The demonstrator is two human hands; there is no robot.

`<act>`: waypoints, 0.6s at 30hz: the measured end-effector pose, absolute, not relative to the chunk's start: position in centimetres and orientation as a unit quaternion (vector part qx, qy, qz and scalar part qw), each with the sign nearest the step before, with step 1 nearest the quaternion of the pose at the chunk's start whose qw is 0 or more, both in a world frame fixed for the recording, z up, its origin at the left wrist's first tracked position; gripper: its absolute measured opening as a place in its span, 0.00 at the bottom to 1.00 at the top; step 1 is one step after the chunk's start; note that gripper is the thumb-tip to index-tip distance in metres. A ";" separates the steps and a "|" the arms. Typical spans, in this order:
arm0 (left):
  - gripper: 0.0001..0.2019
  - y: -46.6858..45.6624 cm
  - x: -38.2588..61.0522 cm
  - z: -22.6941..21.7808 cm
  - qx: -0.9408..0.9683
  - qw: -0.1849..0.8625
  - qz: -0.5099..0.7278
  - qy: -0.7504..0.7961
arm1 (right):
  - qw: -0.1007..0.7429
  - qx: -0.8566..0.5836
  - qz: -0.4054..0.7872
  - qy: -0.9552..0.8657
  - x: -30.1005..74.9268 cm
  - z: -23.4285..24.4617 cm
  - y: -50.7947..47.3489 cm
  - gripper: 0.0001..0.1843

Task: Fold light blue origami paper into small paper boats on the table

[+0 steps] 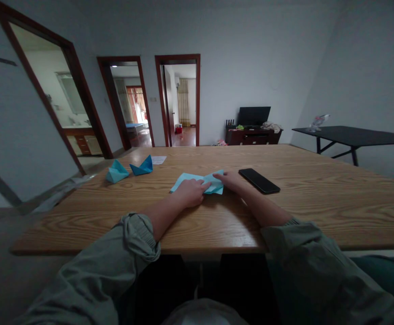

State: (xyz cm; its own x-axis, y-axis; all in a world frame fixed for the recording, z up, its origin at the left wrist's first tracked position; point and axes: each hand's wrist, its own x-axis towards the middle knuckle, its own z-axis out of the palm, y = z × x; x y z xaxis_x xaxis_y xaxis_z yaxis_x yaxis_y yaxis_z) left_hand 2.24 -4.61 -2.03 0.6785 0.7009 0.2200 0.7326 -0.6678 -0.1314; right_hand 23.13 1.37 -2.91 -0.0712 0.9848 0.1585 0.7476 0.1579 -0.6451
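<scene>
Spreading over one sheet of light blue paper (214,185), two bare hands work in the middle of the wooden table (197,225), somewhat nearer its far edge than its near edge. The left hand (192,192) lies across the paper's near side with its index finger stretched out on the sheet; whether it grips anything underneath cannot be told. The right hand (231,180) reaches in at the paper's right end, fingertips touching it; its thumb is hidden, so a pinch cannot be made out. The sheet has creases and a raised fold between the hands.

Two folded paper shapes stand near the table's left edge, toward the far left corner: one light blue shape (117,172) and, just to its right, one darker blue shape (143,167). One white slip (158,160) lies behind the darker one, near the far edge. One black phone (260,181) lies to the right of the right hand.

Beyond the far edge are one low cabinet (237,137) with a television (254,116) on top, and three doorways (177,57). Past the far right corner, a black folding table (356,134) carries one clear, crumpled-looking thing (318,122).
</scene>
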 end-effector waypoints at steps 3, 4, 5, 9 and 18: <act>0.32 -4.6 2.2 -1.4 -0.944 0.010 -0.105 -0.314 | 0.251 -0.617 0.187 -0.722 23.4 -3.3 1.2 0.15; 0.34 -4.2 1.7 -1.1 -0.947 -0.030 -0.120 -0.297 | 0.241 -0.616 0.174 -0.729 23.6 -3.5 1.2 0.14; 0.34 -3.6 1.0 -0.9 -0.942 -0.065 -0.139 -0.300 | 0.233 -0.619 0.160 -0.733 23.8 -3.5 1.2 0.14; 0.32 -0.3 -3.1 -1.3 -0.880 -0.112 -0.170 -0.430 | 0.191 -0.653 0.092 -0.727 24.3 -3.7 1.4 0.18; 0.43 2.1 -5.1 -3.1 -0.859 -0.122 -0.058 -0.494 | 0.115 -0.689 -0.034 -0.715 24.1 -3.9 1.8 0.27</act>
